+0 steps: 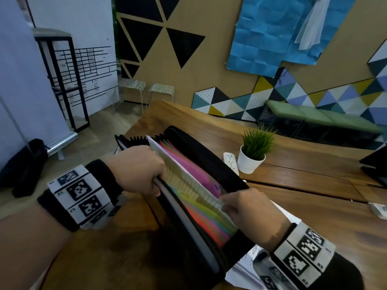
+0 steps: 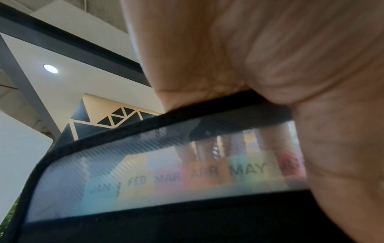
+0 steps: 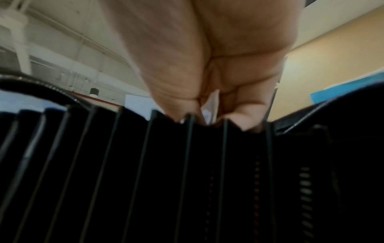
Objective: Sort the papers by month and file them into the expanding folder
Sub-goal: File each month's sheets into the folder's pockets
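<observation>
Expanding folder (image 1: 209, 164), table's (image 1: 314, 216) left edge: left hand (image 1: 138, 168) grips front wall; right hand (image 1: 240, 204) pinches paper (image 1: 188, 174) inside.

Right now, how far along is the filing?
Partway, by the look of it. The folder stands open on the table. The left hand grips its front wall, and the right hand pinches a white sheet that stands partly down among the coloured dividers. Which month it is going into I cannot tell. A stack of papers beside the folder is yet to be filed.
</observation>
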